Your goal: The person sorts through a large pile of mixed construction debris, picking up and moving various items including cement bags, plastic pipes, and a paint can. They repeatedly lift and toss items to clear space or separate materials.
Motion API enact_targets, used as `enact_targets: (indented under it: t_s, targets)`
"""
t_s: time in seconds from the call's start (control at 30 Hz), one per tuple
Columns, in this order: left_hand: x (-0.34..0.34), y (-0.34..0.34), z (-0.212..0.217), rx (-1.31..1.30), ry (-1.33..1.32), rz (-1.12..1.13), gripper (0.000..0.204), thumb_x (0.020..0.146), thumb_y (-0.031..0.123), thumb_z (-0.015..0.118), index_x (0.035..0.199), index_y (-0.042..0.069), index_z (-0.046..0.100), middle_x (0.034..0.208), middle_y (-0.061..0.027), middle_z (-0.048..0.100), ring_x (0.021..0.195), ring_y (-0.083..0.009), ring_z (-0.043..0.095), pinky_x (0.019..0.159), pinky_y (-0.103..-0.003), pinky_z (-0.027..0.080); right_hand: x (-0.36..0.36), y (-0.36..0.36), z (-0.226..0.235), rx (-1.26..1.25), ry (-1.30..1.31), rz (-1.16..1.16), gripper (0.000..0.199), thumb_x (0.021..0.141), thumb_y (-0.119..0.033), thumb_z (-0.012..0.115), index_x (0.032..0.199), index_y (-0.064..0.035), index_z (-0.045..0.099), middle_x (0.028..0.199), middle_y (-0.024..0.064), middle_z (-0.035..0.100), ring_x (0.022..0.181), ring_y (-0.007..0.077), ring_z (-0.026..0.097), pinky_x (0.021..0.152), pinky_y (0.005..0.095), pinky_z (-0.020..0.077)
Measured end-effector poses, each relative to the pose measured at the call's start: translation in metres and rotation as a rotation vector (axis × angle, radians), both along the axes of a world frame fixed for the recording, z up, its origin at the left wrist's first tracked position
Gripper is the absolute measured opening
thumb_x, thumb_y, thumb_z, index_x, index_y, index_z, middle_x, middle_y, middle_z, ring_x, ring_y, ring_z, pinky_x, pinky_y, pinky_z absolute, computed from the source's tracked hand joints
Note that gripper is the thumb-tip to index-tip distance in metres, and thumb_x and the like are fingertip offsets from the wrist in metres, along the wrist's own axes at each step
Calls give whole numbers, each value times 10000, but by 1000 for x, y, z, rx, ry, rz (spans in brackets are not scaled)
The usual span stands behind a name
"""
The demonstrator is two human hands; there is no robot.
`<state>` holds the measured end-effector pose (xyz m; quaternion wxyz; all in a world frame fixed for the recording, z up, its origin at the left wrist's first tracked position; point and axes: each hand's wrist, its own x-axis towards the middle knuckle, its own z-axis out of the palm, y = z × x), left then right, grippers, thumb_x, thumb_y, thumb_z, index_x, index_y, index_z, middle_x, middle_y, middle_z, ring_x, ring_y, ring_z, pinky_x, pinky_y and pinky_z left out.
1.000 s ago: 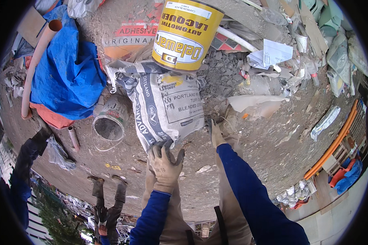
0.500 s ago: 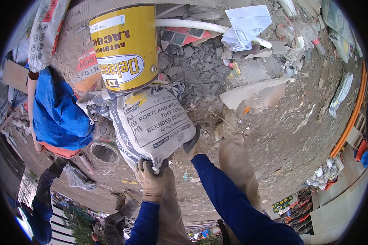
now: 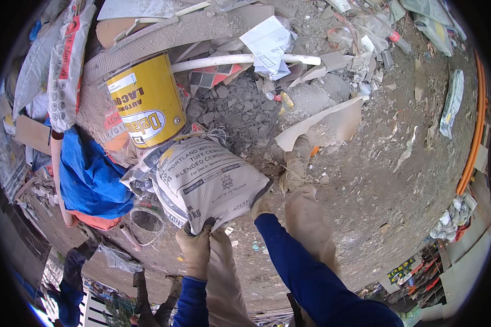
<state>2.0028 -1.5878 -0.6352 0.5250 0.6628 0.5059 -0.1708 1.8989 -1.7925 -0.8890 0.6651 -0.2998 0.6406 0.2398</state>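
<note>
A grey cement sack (image 3: 207, 182) with dark print is lifted off the ground in front of me. My left hand (image 3: 195, 246), in a tan work glove, grips its lower near corner. My right hand (image 3: 263, 204), also gloved, holds the sack's right edge and is partly hidden behind it. Both blue sleeves come up from the lower edge. Just beyond the sack lies a large yellow metal can (image 3: 147, 109), which sits on dusty rubble.
A blue tarp (image 3: 90, 177) and a clear round container (image 3: 146, 220) lie to the left. A white pipe (image 3: 240, 59), broken tiles, papers and grey rubble (image 3: 240, 114) are ahead. My boot (image 3: 295, 163) stands on the dirt. An orange hose (image 3: 474, 136) runs at right. Another person's legs (image 3: 73, 267) show lower left.
The view has swung so the sack and yellow can sit further left and lower. My hands have stayed on the sack, holding it closer to my body.
</note>
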Motion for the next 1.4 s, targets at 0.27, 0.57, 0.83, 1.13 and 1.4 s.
enact_targets:
  t_s: [0.27,0.57,0.83,1.13,1.4]
  targets:
    - [35,-17,87,-280,39,526,240,882,-136,631,1121,-126,642,1037,-179,733,897,-224,739,809,-307,607,124,-94,149,-553,-111,540,567,1104,-446,443,1305,79,519,1215,196,647,1106,271,618,992,395,470]
    - [64,-23,205,-458,-156,545,275,848,-120,714,1120,-82,701,1007,-130,755,878,-191,735,796,-296,603,225,-136,402,-491,-368,621,351,1024,-92,583,1295,115,501,1175,163,667,1070,239,656,932,343,528]
    - [78,-6,235,-463,-322,555,269,861,-81,713,1126,-41,703,1030,-130,754,903,-211,747,778,-299,614,245,-46,479,-435,-492,1010,443,965,-129,703,1287,112,519,1150,179,670,1050,213,660,891,341,549]
    - [105,68,274,-484,-485,491,360,861,-49,691,1220,-63,663,1102,-138,739,954,-244,735,861,-371,605,333,42,516,-454,-606,1148,572,971,-377,698,1190,132,557,1036,282,694,970,360,707,822,420,543]
    - [74,172,544,-331,-730,375,444,1028,193,548,1425,-5,534,1376,-168,626,1230,-301,633,1048,-485,534,296,131,756,-396,-1846,1150,490,962,-326,691,1285,8,538,977,247,666,973,397,674,849,492,532]
